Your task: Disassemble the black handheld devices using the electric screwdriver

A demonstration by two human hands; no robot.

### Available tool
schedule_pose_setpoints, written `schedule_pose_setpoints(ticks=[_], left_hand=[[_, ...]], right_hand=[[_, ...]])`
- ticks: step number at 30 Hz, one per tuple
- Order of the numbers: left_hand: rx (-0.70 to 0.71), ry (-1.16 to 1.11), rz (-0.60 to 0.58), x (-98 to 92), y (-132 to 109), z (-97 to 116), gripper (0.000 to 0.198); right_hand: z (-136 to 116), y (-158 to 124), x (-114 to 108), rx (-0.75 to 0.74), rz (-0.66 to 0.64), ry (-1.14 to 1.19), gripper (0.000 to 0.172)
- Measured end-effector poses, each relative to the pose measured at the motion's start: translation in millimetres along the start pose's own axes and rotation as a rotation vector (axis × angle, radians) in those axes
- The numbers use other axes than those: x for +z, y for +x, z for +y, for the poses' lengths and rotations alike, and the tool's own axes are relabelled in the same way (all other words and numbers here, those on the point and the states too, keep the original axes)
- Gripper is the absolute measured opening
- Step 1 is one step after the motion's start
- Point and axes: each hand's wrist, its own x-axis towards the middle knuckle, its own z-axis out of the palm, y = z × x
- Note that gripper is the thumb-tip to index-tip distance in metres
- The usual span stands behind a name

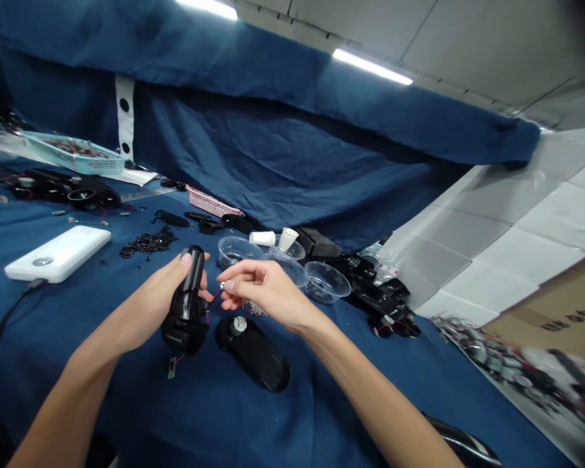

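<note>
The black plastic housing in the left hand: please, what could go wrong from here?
The thin red wire near the black plastic housing could tear if the left hand and right hand move apart. The small metal part pinched in the right hand might drop. The right wrist could also scatter the loose metal pieces beneath it.

Left hand [175, 296] gripping, right hand [263, 291] pinching

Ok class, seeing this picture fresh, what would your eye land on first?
Two hands at the centre come first: the left hand grips a black plastic casing, and the right hand pinches a tiny silver part. Just beyond sit clear plastic bowls, and a white power bank stands out leftward on the blue cloth.
</note>
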Motion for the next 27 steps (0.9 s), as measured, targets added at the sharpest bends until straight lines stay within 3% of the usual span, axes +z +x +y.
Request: schedule_pose_setpoints(ticks=[3,7,9,12,20,27], left_hand=[[-0.066,0.126,-0.026,-4.9,-0.9,-0.5,0.077],[0.06,0.356,-0.066,-15.0,-6.0,7.3,0.071],[0.096,0.476,-0.024,-20.9,-9.4,12.7,0.068],[0.031,0.598,0.076,-27.0,-13.6,20.9,0.068],[-0.048,0.728,0.225,-26.0,-8.4,26.8,0.06],[-0.066,0.811,0.281,-28.7,0.9,21.0,0.058]], right_hand=[[-2.6,-1.2,-3.3,0.013,-0.02,-0.006,0.03],[-7.5,-5.9,-6.8,0.043,-0.054,-0.002,0.035],[-10.7,-10.0,-7.6,0.063,-0.078,0.0,0.036],[-14.9,-16.0,-7.5,0.067,-0.102,-0.016,0.031],[-25.8,-19.6,-16.0,0.053,-0.1,-0.123,0.01],[-39.6,-26.2,-35.5,0.071,-0.225,-0.162,0.019]])
